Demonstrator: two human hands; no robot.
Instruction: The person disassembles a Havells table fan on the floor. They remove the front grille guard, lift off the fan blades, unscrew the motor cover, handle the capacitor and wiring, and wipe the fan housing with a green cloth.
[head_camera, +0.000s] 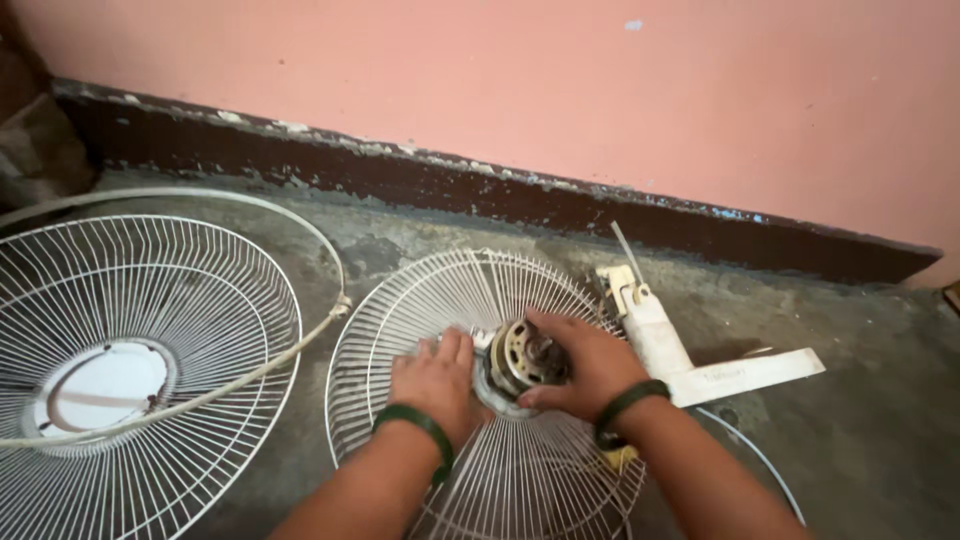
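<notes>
Closest to the camera, two bare forearms come in from the bottom edge, each with a dark green band at the wrist. The left hand (437, 380) lies flat, fingers spread and unclenched, pressing on the wires of a white fan guard (420, 310) just left of its centre. The right hand (580, 365) is curled around the fan motor (522, 360), gripping it from the right side, with the thumb under and the fingers over the top. The motor sits at the centre of this guard, and its copper winding and metal core are visible between the two hands. The guard is shaped like a shallow bowl, and apart from the motor and the hands I see nothing in it.

To the left, a second white guard (200, 300) lies on the grey concrete floor (860, 440). It has a round white plate (100, 385) in its middle, and a thin white rim ring (300, 225) lies loosely across it and around it.

Just behind the right hand, a white plastic fan housing (660, 335) lies on the floor, with a flat white arm (760, 372) going to the right. This arm carries a small faint mark, too small to make out.

Farthest away, a dark, chipped skirting band (500, 190) runs along the bottom of a pink wall (500, 70). The wall has one small blue spot near the top.
</notes>
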